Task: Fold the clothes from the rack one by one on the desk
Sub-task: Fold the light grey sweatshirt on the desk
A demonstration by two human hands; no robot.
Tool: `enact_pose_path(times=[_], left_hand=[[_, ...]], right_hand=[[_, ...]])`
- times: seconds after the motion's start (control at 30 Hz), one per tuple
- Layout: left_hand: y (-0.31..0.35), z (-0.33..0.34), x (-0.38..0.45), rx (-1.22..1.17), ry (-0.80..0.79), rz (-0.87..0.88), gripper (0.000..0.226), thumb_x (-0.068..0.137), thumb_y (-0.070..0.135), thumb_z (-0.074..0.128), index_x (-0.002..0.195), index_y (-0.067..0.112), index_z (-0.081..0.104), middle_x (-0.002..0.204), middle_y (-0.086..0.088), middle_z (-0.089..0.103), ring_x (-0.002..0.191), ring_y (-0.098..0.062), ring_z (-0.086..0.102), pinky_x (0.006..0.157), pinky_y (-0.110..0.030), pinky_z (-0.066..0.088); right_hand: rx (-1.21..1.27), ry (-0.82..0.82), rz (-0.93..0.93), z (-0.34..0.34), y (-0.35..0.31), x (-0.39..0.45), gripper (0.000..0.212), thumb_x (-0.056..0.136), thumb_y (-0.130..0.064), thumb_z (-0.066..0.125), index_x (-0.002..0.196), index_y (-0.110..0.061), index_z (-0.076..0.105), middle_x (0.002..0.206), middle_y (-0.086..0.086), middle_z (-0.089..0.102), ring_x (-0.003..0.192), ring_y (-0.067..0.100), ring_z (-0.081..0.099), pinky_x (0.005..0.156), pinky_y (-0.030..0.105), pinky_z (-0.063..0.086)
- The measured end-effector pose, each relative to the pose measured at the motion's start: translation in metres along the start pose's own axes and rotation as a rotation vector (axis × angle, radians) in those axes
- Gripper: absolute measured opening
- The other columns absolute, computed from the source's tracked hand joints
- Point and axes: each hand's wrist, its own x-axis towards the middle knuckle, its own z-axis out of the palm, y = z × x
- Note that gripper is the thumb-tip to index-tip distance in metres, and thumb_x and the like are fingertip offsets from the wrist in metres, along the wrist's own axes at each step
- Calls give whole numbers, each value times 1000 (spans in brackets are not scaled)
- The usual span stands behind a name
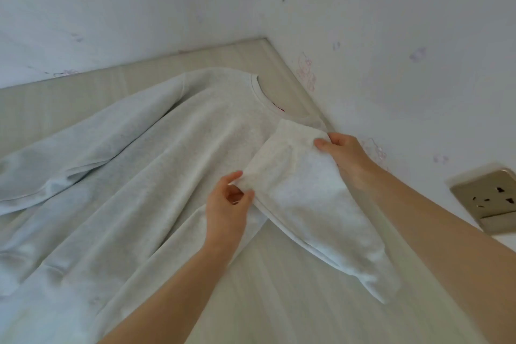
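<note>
A light grey sweatshirt [167, 165] lies spread flat on the pale wooden desk [293, 301], its round neck pointing at the wall corner. Its right sleeve [315, 204] is folded over near the shoulder and runs down toward the desk's right side. My left hand [229, 204] pinches the sleeve's folded edge at the armpit. My right hand [343, 156] grips the upper corner of the same fold by the shoulder. The other sleeve [83, 153] stretches out to the left.
White walls with faint drawings meet in a corner just behind the collar. A metal wall socket [485, 198] sits low on the right wall, close to my right forearm. Bare desk shows in front of the sweatshirt, between my arms.
</note>
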Motion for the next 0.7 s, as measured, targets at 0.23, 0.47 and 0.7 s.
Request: enact_pose_path(times=[0.23, 0.47, 0.7], left_hand=[[26, -44, 63, 222, 68, 21, 21, 86, 21, 71, 105, 27, 65, 82, 6, 66, 75, -8, 63, 71, -20, 49], [22, -67, 127, 408, 12, -50, 6, 88, 25, 64, 85, 20, 63, 92, -1, 63, 81, -16, 60, 74, -34, 52], [12, -82, 150, 388, -6, -94, 8, 89, 13, 61, 89, 20, 57, 82, -2, 66, 74, -19, 65, 62, -26, 54]], right_hand=[[-167, -18, -202, 50, -66, 35, 21, 91, -18, 61, 86, 3, 65, 71, 7, 54, 65, 17, 52, 62, 31, 42], [-367, -8, -145, 111, -91, 101, 22, 91, -20, 58, 82, 0, 61, 72, 5, 49, 68, 17, 46, 60, 29, 37], [-480, 2, -82, 158, -84, 141, 16, 92, -18, 60, 102, -8, 68, 95, 5, 66, 98, 23, 62, 88, 35, 49]])
